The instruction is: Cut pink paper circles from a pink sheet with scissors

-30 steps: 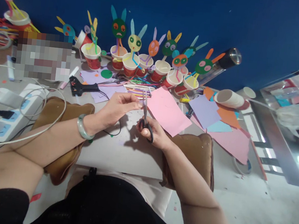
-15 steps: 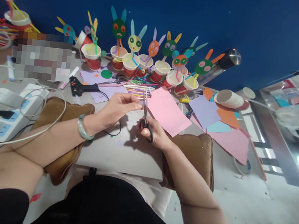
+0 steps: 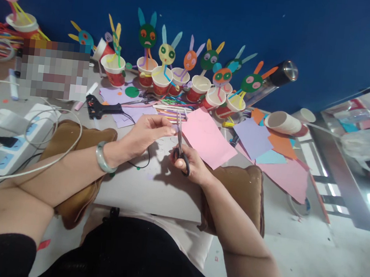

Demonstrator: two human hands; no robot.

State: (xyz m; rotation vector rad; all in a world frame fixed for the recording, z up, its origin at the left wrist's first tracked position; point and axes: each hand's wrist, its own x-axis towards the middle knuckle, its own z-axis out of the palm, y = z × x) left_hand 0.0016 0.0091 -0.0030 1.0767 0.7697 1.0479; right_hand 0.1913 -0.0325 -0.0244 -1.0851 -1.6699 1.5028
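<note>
The right hand (image 3: 191,164), at the centre of the frame, grips the black-handled scissors (image 3: 178,138) by the finger loops, their slightly parted blades pointing toward the top. Just left of the blades, the left hand (image 3: 148,135) has its thumb and fingertips pinched together; whether they hold anything is too small to tell. A pale green bangle (image 3: 101,156) circles the left wrist. Right of the blades lies a pink paper sheet (image 3: 209,137), with a lavender sheet (image 3: 254,136) farther right. A black glue gun (image 3: 104,109) lies left of centre, above the left hand. Brown cushions lie under the left forearm (image 3: 70,161) and beside the right one. Across the upper middle, paper cups (image 3: 199,89) hold rabbit-eared paper figures in front of a blue wall (image 3: 198,7). A black-capped bottle (image 3: 279,78) leans right of them, and a white power strip (image 3: 19,141) sits at left.
</note>
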